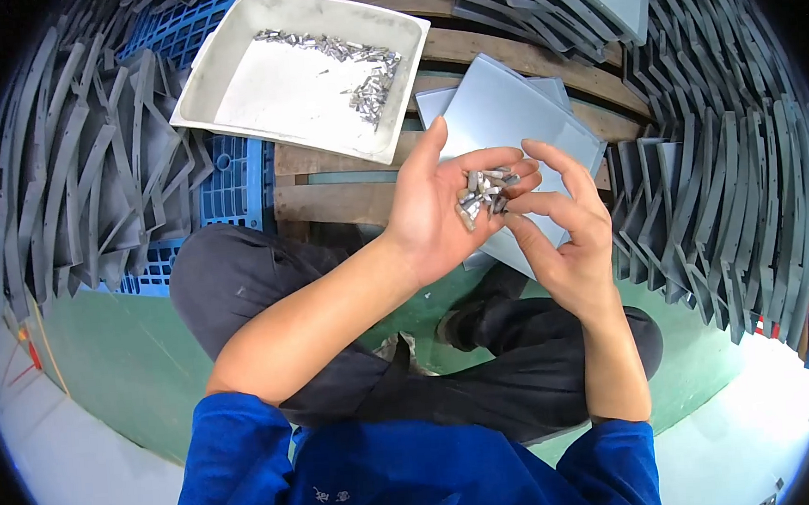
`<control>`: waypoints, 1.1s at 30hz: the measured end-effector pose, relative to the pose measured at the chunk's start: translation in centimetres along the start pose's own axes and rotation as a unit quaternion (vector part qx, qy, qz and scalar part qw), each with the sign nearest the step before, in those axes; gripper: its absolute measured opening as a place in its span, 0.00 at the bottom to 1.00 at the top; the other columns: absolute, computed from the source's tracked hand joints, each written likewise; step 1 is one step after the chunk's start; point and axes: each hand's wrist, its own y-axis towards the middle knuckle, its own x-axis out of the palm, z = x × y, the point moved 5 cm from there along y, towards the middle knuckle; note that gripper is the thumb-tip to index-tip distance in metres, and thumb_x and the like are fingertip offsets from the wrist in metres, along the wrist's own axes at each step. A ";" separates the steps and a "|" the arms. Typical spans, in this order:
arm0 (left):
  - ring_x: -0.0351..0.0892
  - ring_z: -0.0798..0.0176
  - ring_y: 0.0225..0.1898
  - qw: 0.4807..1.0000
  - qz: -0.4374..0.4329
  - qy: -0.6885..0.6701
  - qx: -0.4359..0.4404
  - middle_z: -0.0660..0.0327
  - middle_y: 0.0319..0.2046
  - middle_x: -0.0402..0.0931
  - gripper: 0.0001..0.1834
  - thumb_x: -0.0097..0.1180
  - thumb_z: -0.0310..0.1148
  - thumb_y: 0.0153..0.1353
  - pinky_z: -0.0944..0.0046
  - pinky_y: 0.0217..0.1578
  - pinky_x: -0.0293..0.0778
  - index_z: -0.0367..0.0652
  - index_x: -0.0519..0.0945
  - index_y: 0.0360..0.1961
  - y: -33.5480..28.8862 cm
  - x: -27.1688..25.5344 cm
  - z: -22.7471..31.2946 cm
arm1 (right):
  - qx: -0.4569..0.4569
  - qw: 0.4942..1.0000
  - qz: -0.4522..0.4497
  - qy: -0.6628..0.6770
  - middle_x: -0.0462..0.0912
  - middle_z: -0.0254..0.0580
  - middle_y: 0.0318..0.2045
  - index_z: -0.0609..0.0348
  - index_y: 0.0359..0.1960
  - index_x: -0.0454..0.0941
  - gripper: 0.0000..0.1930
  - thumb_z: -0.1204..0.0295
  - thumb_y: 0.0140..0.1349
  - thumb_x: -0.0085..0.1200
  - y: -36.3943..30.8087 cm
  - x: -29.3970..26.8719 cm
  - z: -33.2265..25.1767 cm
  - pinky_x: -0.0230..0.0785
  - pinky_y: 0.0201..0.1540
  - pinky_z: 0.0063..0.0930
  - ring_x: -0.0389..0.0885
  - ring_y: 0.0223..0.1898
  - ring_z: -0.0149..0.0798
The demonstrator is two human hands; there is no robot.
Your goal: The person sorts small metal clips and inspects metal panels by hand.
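My left hand is turned palm up and cupped around a small heap of short, silvery metal pins. From the right, my right hand reaches to the edge of that heap. Its thumb and a finger pinch together at a small pin lying there, partly covered by the fingertips, while the index finger curves above near the left fingertips. Beneath both hands lie flat, light grey sheet-metal panels, stacked askew on wooden boards.
A shallow white plastic tub at the far left holds many loose metal pins along its far and right sides. Bent grey metal panels stand packed at the left, more panels at the right. Blue plastic pallet and wooden pallet boards lie beneath.
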 end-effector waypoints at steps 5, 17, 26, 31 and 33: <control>0.73 0.53 0.52 1.000 -0.007 -0.002 0.000 0.43 0.53 0.71 0.45 0.25 0.64 0.67 0.55 0.56 0.68 0.25 0.66 0.58 -0.2 -0.1 0.0 | 0.036 0.999 0.026 -0.012 0.75 0.51 0.55 0.59 0.33 0.83 0.10 0.83 0.46 0.61 0.1 -0.8 1.0 0.63 0.59 0.40 0.73 0.57 0.51; 0.72 0.52 0.55 1.000 -0.023 -0.011 -0.006 0.41 0.58 0.67 0.48 0.26 0.66 0.66 0.54 0.57 0.67 0.25 0.64 0.60 -0.4 -0.3 -0.3 | 0.034 0.999 0.006 -0.003 0.74 0.52 0.55 0.58 0.32 0.83 0.10 0.81 0.46 0.61 0.2 -0.6 0.7 0.62 0.59 0.41 0.72 0.57 0.53; 0.73 0.59 0.49 0.999 -0.030 0.016 -0.016 0.50 0.49 0.73 0.47 0.29 0.69 0.64 0.58 0.53 0.68 0.28 0.69 0.56 -0.5 -0.4 -0.7 | 0.006 1.000 -0.007 0.027 0.72 0.53 0.56 0.59 0.32 0.82 0.11 0.82 0.44 0.62 0.1 1.1 -0.2 0.67 0.55 0.39 0.71 0.57 0.54; 0.73 0.58 0.52 0.999 -0.008 0.036 -0.033 0.50 0.54 0.71 0.47 0.26 0.67 0.66 0.58 0.55 0.67 0.27 0.65 0.59 -0.8 -0.5 -0.9 | 0.003 0.999 -0.011 0.032 0.72 0.55 0.56 0.60 0.33 0.82 0.12 0.82 0.44 0.62 -0.4 2.1 0.1 0.69 0.53 0.39 0.70 0.58 0.56; 0.72 0.59 0.53 0.999 -0.021 0.039 -0.031 0.52 0.54 0.71 0.47 0.26 0.66 0.66 0.57 0.56 0.66 0.27 0.66 0.59 -0.8 -0.6 -1.0 | 0.006 1.000 -0.023 0.013 0.72 0.55 0.56 0.60 0.33 0.81 0.12 0.82 0.44 0.62 -0.4 2.3 0.2 0.69 0.53 0.38 0.69 0.58 0.56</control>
